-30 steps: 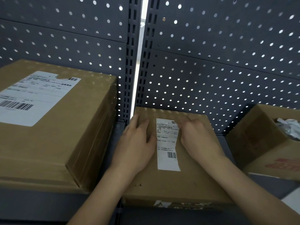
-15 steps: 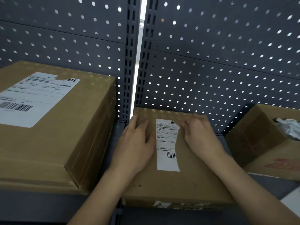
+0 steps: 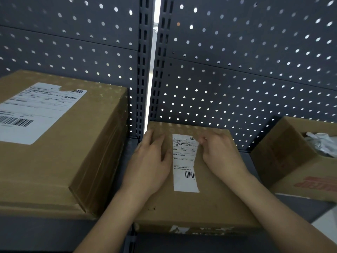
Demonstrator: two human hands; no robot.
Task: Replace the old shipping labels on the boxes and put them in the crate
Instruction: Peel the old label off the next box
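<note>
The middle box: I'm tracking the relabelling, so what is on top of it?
On the middle box lies a white shipping label. The left hand rests flat beside it; the right hand pinches its upper right corner. Cardboard beneath both hands is hidden.

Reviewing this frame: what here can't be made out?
Head view only:
1. Label: print too small and blurry to read.
2. Its top right corner: covered by the right hand's curled fingers; pinched or just scratched, unclear.
3. Large box, left: cut by the left edge.
4. Open box, right: cut by the right edge; white contents unidentifiable.
5. Crate: out of frame.
</note>
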